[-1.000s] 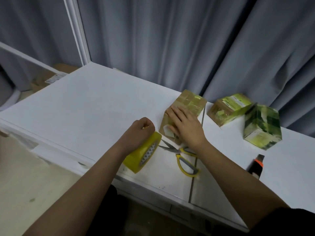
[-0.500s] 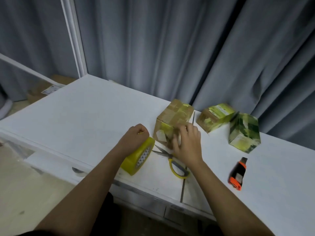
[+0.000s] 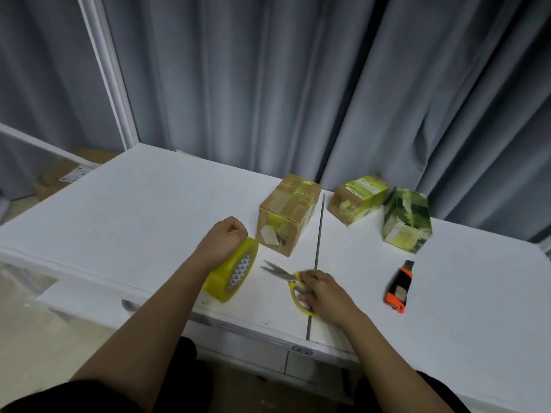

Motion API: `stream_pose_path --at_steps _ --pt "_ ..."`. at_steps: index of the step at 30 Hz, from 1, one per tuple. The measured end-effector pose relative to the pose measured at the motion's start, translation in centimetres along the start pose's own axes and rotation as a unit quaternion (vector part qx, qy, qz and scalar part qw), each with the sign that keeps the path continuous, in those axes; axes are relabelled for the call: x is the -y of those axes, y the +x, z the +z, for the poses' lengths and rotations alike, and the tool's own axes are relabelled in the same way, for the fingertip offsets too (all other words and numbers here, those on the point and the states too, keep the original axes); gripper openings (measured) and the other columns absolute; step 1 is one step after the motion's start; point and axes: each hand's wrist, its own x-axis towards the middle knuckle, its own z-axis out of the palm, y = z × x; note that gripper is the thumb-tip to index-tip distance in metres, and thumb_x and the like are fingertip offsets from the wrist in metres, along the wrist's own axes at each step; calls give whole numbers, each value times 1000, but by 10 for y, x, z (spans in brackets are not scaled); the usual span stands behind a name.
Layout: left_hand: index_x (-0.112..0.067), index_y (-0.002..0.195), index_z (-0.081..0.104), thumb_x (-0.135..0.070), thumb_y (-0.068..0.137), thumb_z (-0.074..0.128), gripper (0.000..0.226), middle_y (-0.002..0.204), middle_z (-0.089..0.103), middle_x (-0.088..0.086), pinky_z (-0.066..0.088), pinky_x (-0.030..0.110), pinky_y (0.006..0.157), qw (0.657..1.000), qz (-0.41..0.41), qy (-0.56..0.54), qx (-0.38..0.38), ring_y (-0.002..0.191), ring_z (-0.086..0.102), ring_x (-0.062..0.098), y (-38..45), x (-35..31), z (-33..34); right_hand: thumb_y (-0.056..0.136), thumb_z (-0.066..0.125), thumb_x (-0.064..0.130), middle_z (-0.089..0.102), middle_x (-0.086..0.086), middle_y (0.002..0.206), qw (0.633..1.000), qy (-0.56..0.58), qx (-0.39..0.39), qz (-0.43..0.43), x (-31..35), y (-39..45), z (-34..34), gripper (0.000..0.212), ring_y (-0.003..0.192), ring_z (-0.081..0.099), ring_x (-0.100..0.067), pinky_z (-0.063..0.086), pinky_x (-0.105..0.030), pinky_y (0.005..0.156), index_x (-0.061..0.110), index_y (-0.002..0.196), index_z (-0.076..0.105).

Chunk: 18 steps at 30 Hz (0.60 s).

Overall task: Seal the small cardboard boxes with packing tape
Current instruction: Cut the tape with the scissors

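My left hand [image 3: 224, 238] grips the tape [image 3: 231, 275]; right hand [image 3: 323, 289] curls on the scissors [image 3: 290, 281] — box [image 3: 286, 216] sits just beyond. Risk — tape slackens and sticks to itself before I cut.

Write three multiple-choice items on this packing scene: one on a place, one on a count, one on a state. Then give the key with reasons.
1. Where do the scissors lie?
A. on a box
B. on the table, right of the tape roll
C. on the floor

2. How many boxes stand on the table?
A. one
B. five
C. three

3. What is the left hand doing?
A. gripping the tape roll
B. holding the knife
C. lying flat on the table

Key: 1 B, the blades point toward the roll, and the right hand is on the yellow handles. 2 C, a brown box and two greenish ones. 3 A, the fingers curl over the roll.
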Motion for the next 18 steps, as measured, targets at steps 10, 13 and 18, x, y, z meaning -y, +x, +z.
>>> stream_pose_path --at_steps 10,13,18 --pt "-18 96 57 -27 94 47 13 95 59 -7 40 22 63 1000 -1 -2 -8 83 53 8 0 2 3 93 48 22 66 -14 101 964 -76 -195 161 -46 -15 -27 23 97 56 -35 45 -35 77 7 95 64" --pt "-19 99 56 -29 95 46 15 98 58 -5 40 23 64 1000 -5 7 -5 83 53 8 -1 1 4 95 46 22 62 -18 103 955 -56 -180 229 -53 7 -37 25 101 54 -36 46 -37 75 4 101 62" --pt "-18 100 57 -30 95 45 18 103 59 -2 42 25 69 1000 -9 2 -3 89 55 13 -3 1 3 99 46 28 40 -14 147 949 14 -302 83 -25 52 -48 44 136 33 -30 27 -38 111 13 141 44"
